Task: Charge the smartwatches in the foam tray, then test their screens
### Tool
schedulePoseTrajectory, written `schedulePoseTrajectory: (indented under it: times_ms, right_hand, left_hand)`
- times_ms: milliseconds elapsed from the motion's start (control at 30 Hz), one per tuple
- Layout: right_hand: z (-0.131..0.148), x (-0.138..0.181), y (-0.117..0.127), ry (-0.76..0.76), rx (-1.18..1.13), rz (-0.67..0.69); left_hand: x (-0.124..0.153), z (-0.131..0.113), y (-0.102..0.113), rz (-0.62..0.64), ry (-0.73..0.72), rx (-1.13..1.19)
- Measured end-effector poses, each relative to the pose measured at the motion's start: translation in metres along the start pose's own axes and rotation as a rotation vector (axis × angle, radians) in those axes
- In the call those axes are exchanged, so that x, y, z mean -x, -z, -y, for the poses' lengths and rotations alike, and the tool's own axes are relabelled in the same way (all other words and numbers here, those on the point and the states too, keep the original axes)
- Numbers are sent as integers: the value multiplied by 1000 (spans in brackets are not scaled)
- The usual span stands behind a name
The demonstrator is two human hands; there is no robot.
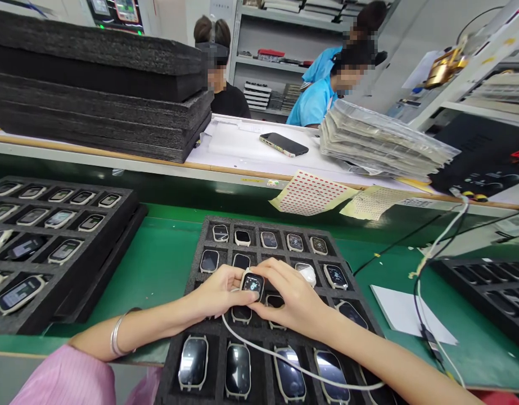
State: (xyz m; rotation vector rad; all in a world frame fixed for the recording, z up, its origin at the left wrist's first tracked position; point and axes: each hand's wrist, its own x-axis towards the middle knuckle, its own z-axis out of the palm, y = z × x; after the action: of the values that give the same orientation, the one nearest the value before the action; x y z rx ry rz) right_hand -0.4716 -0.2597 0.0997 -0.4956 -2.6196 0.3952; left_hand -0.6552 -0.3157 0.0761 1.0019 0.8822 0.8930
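One left hand (215, 292), one right hand (290, 298), one smartwatch (253, 286) between them, three black foam trays (195, 275) at 9, 6 and 3 o'clock, one phone (284, 144) at 12 o'clock, three co-workers (229, 101) at 12 and 1 o'clock

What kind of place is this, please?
Probably a factory line for smartwatches: foam trays hold them in rows on a green workbench, and other workers sit nearby.

At the upper left of my view, black foam sheets (94, 84) stand stacked on the white-topped shelf. Right of them lie a black smartphone (283, 144) and a plastic-wrapped bundle (381, 143). Beyond, a co-worker in black (229, 101) and two in blue (314, 101) sit. Sheets of red dot stickers (312, 193) lie below the shelf's edge.
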Motion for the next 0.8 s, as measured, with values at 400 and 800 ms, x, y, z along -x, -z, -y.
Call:
schedulePoseTrajectory:
  times_ms: [400, 800]
  right_hand:
    - [1, 1, 2, 3, 31, 25]
    - [1, 1, 3, 6, 48, 35]
  left_hand:
    - [-2, -2, -3, 5, -12, 14]
    - [-3, 7, 3, 34, -32, -71]
